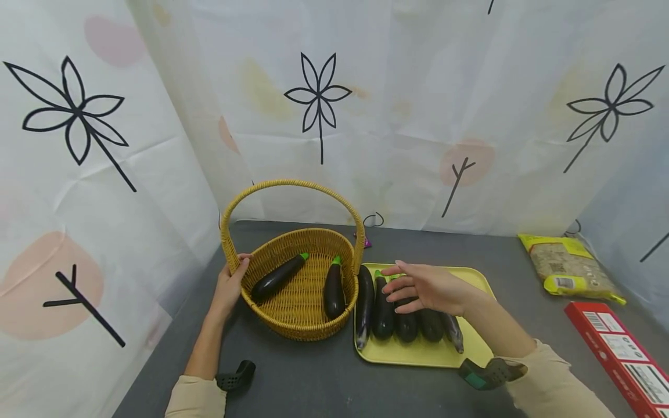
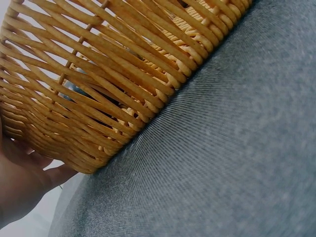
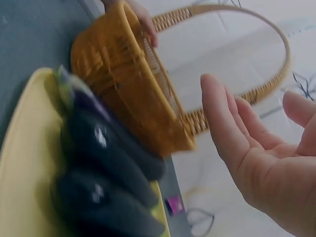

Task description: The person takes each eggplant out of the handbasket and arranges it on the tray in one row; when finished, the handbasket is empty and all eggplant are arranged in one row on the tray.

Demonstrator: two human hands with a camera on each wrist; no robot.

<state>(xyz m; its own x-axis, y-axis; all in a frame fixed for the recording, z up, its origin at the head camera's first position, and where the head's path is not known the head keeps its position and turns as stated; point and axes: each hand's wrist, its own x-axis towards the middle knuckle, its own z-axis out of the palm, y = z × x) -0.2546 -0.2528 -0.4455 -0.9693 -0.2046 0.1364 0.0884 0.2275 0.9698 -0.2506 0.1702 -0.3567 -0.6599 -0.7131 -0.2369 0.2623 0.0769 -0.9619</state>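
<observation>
Your left hand (image 1: 228, 288) gripped the left side of the wicker basket (image 1: 308, 332), near the foot of its tall arched handle (image 1: 292, 182), with the thumb at the rim. The basket stood on the grey worktop (image 1: 324, 389), and inside it you had two dark eggplants: a left one (image 1: 279, 278) lying slantwise against the wall beside your hand, and a right one (image 1: 334, 291) along the opposite side, both with their green ends pointing away from you. Your right hand (image 1: 436, 288) hung above the yellow tray (image 1: 478, 339), its fingers loosely extended and parted, just over a row of eggplants (image 1: 384, 313). Five of these showed, side by side in the tray's left and middle part, the leftmost (image 1: 364, 310) close beside the basket; your hand partly hid some of them. You wore a dark band (image 1: 236, 377) on the left wrist and another (image 1: 486, 374) on the right. To your right lay a yellow bag (image 1: 569, 267) and, nearer you, a red box (image 1: 622, 354). A small purple packet (image 1: 366, 241) lay behind the basket, near the patterned white cloth (image 1: 397, 69).
</observation>
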